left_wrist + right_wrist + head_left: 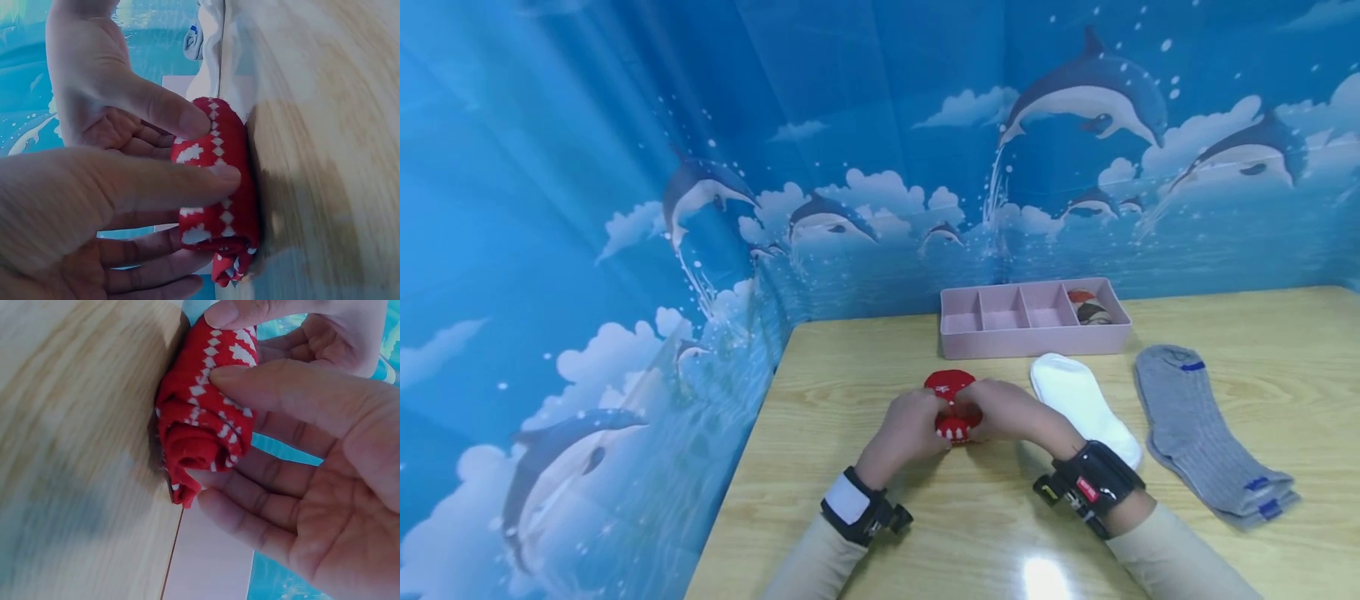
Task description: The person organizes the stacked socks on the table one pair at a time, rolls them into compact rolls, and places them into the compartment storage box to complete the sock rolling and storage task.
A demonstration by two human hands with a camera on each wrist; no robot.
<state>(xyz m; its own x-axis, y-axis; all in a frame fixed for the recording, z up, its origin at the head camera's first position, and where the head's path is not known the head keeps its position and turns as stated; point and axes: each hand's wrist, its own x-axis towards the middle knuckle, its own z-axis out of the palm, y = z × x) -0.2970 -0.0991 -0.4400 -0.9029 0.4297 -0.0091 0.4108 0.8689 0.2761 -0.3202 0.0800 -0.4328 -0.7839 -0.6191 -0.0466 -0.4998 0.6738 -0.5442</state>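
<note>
A red sock (951,380) with white patterns lies on the table, its near part rolled into a thick bundle. My left hand (912,427) grips the left end of the roll. From the other side my right hand (1009,408) holds the right end. In the left wrist view, both thumbs lie across the patterned roll (217,147) with the fingers curled around its far side. The right wrist view shows the coiled end of the roll (194,447), with a short flap hanging against the tabletop.
Behind the hands stands a pink divided box (1030,342); its right-hand compartment contains a rolled multicoloured bundle (1088,308). A white sock (1078,400) lies close beside my right forearm, and grey socks (1198,433) lie farther right. A dolphin-printed curtain (880,150) borders the wooden table (827,358).
</note>
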